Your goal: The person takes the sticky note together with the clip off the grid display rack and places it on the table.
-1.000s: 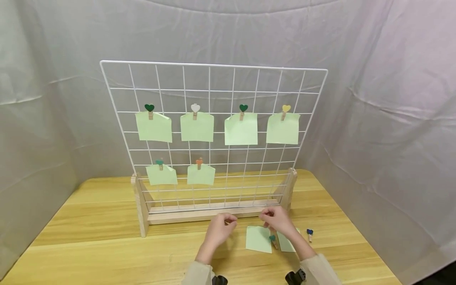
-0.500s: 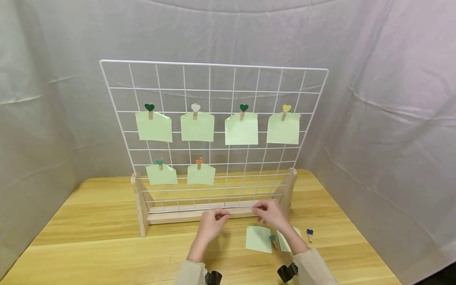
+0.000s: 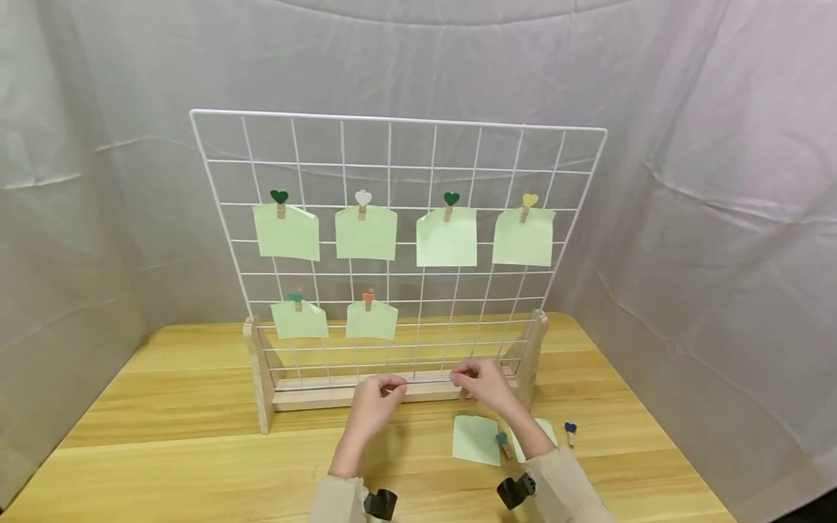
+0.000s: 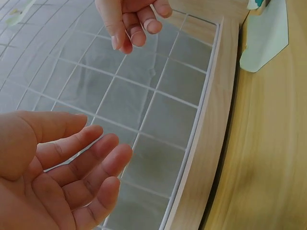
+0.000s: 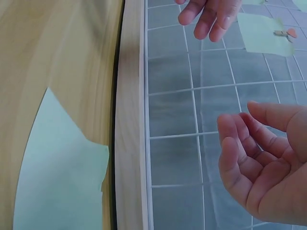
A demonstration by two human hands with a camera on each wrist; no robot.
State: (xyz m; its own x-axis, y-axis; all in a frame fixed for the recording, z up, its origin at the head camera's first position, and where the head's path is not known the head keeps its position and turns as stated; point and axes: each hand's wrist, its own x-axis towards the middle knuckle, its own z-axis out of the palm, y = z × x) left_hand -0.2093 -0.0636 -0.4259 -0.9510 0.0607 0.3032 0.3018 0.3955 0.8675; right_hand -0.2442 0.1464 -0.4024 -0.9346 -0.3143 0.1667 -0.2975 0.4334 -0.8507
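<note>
Both hands hover in front of the lower part of a white wire grid [image 3: 418, 299] set in a wooden stand [image 3: 314, 397]. My left hand [image 3: 375, 404] has its fingers loosely bent, and the left wrist view shows nothing between them. My right hand [image 3: 482, 383] is relaxed too, its palm bare in the right wrist view. Several green paper notes hang on the grid; nearest the left hand is a lower note [image 3: 371, 321] held by a clothespin with an orange heart [image 3: 369, 298]. Below the right hand, a loose green note [image 3: 476, 440] lies on the table.
A teal-heart clothespin [image 3: 503, 442] lies between the loose note and a second one [image 3: 544, 431], partly hidden by the right forearm. Farther right lies a blue-heart clothespin [image 3: 571, 432]. Grey cloth [image 3: 713, 290] surrounds the wooden table [image 3: 163, 465].
Both hands have moved left and slightly up, from above the loose notes toward the middle of the stand's base. The notes and clothespins stay where they were.
</note>
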